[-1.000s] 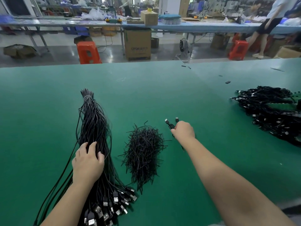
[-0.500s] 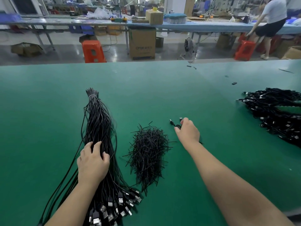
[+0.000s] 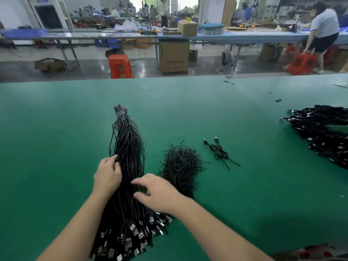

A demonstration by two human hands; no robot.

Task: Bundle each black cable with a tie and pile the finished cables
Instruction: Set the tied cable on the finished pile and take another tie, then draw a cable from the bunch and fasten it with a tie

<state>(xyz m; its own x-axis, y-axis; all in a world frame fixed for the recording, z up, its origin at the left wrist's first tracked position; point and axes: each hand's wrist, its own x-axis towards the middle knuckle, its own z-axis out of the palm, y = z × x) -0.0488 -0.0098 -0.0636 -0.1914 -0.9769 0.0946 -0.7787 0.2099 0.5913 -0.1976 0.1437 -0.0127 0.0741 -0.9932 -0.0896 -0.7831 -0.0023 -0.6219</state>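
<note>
Both hands sit on the cable bunch (image 3: 128, 166), which runs near-to-far: left hand (image 3: 107, 173) resting with fingers curled, right hand (image 3: 158, 193) hovering spread, equally near.

A factory assembly floor: long green worktable (image 3: 56, 113), rows of benches (image 3: 244, 35), cardboard boxes (image 3: 174, 57), plastic stools (image 3: 120, 66), workers (image 3: 323, 32).
</note>
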